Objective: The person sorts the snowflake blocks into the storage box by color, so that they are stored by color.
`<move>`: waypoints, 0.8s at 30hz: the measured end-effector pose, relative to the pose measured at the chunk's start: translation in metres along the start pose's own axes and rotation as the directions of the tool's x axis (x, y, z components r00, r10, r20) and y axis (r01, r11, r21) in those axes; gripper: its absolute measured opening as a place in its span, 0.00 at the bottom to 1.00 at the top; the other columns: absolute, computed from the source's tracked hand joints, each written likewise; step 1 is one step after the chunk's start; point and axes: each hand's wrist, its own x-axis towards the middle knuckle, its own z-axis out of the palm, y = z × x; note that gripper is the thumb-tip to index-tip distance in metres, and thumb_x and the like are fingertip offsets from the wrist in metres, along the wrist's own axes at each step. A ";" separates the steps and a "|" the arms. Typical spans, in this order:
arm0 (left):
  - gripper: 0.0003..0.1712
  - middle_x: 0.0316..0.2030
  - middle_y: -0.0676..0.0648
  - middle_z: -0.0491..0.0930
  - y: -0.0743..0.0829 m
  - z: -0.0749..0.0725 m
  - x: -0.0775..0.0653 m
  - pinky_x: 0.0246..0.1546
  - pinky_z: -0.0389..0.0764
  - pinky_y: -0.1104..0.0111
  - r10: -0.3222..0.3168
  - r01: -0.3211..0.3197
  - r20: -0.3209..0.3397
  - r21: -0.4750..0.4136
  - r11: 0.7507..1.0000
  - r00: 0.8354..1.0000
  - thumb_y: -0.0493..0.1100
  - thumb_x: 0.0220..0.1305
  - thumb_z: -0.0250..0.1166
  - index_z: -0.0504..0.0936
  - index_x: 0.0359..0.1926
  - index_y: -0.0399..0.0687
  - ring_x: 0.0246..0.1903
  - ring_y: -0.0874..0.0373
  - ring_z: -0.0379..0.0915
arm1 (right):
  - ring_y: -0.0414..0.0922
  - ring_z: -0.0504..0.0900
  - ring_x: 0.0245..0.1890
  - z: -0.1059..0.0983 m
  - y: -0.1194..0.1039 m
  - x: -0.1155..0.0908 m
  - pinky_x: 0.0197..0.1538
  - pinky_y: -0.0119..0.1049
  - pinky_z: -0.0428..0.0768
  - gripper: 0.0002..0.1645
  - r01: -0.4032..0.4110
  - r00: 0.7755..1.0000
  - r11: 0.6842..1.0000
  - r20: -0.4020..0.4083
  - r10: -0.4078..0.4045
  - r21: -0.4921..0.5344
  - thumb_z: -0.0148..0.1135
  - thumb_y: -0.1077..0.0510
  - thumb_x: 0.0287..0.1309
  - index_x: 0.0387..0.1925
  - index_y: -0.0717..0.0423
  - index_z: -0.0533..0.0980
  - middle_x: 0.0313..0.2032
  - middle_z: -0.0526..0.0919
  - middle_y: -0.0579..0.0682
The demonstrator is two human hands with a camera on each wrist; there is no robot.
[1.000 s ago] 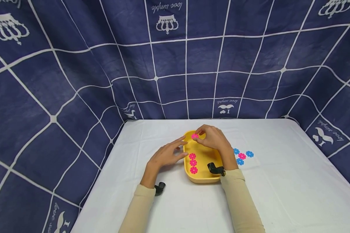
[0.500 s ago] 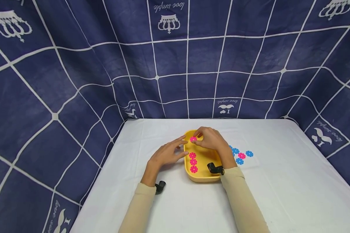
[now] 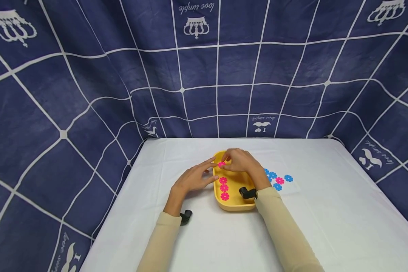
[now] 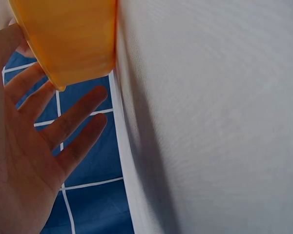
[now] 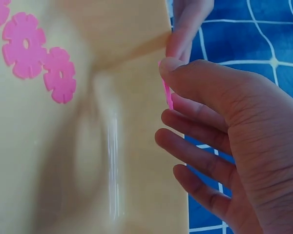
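A yellow tray [image 3: 238, 207] stands on the white tabletop. My right hand [image 3: 241, 160] is over its far left part, pinching a pink flower-shaped disc [image 3: 221, 164] between thumb and fingers. In the right wrist view that pink disc [image 5: 168, 93] shows edge-on beneath the thumb. My left hand [image 3: 193, 179] is spread at the tray's left side, its thumb and fingertips reaching the rim, one fingertip close beside the held disc. Seen from the left wrist, the fingers [image 4: 78, 119] are apart and loosely extended. Three pink discs [image 3: 224, 187] lie in a row along the tray's left side.
Right of the tray lie several blue discs [image 3: 277, 187] and one pink disc [image 3: 280, 181], partly behind my right forearm. A dark blue checked cloth [image 3: 204, 98] hangs behind and beside the table.
My right hand has moved a little left and nearer with the pink disc, bringing it close to the left fingertips. The left hand stays nearly still. More blue discs show past the right forearm.
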 end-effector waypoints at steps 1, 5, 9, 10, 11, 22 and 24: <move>0.35 0.83 0.61 0.58 0.000 0.000 0.000 0.62 0.82 0.51 0.000 0.000 -0.001 -0.004 1.000 1.000 0.71 0.73 0.64 0.76 0.76 0.69 0.61 0.58 0.82 | 0.48 0.87 0.46 0.000 -0.001 0.002 0.53 0.49 0.87 0.19 0.009 1.000 1.000 0.010 -0.009 -0.009 0.78 0.43 0.61 0.48 0.48 0.90 0.44 0.90 0.47; 0.36 0.83 0.60 0.59 -0.001 0.000 0.000 0.62 0.82 0.51 0.006 -0.006 -0.011 -0.005 1.000 1.000 0.71 0.73 0.64 0.76 0.76 0.68 0.60 0.59 0.82 | 0.47 0.86 0.44 -0.002 -0.004 0.008 0.51 0.47 0.87 0.16 0.058 0.996 0.997 0.064 -0.055 -0.058 0.77 0.45 0.62 0.47 0.48 0.90 0.44 0.91 0.47; 0.37 0.83 0.61 0.59 -0.002 0.000 -0.001 0.62 0.81 0.51 0.004 -0.004 -0.011 -0.001 1.000 1.000 0.71 0.73 0.64 0.76 0.76 0.66 0.60 0.59 0.82 | 0.46 0.87 0.44 -0.004 -0.007 0.013 0.52 0.46 0.86 0.16 0.086 0.987 0.990 0.145 -0.070 -0.107 0.77 0.46 0.62 0.48 0.47 0.90 0.44 0.91 0.46; 0.37 0.83 0.61 0.60 -0.001 -0.001 -0.001 0.63 0.81 0.51 0.001 -0.001 -0.009 -0.003 1.000 1.000 0.71 0.73 0.64 0.76 0.77 0.65 0.60 0.59 0.82 | 0.46 0.86 0.44 -0.005 -0.007 0.014 0.53 0.46 0.86 0.16 0.087 0.984 0.989 0.167 -0.066 -0.119 0.77 0.46 0.62 0.48 0.47 0.90 0.45 0.91 0.46; 0.38 0.83 0.61 0.60 -0.001 -0.001 0.000 0.64 0.81 0.50 -0.003 0.003 -0.007 -0.005 1.000 1.000 0.70 0.73 0.64 0.75 0.77 0.65 0.60 0.58 0.82 | 0.46 0.86 0.44 -0.005 -0.008 0.015 0.53 0.47 0.86 0.16 0.090 0.980 0.987 0.190 -0.064 -0.130 0.77 0.46 0.62 0.48 0.47 0.90 0.45 0.91 0.46; 0.39 0.83 0.61 0.60 -0.002 0.000 0.000 0.66 0.79 0.50 -0.012 0.012 0.005 -0.001 1.000 1.000 0.72 0.73 0.63 0.75 0.78 0.64 0.61 0.59 0.82 | 0.42 0.82 0.39 0.000 -0.012 0.027 0.52 0.46 0.85 0.14 0.140 0.944 0.966 0.325 -0.062 -0.220 0.78 0.45 0.61 0.45 0.46 0.90 0.41 0.90 0.39; 0.39 0.82 0.61 0.60 -0.002 0.001 0.000 0.66 0.79 0.50 -0.015 0.015 0.000 0.001 1.000 1.000 0.72 0.73 0.63 0.74 0.78 0.65 0.61 0.59 0.82 | 0.42 0.81 0.38 0.001 -0.012 0.027 0.51 0.44 0.85 0.14 0.144 0.942 0.964 0.331 -0.063 -0.226 0.78 0.45 0.61 0.45 0.46 0.90 0.39 0.89 0.39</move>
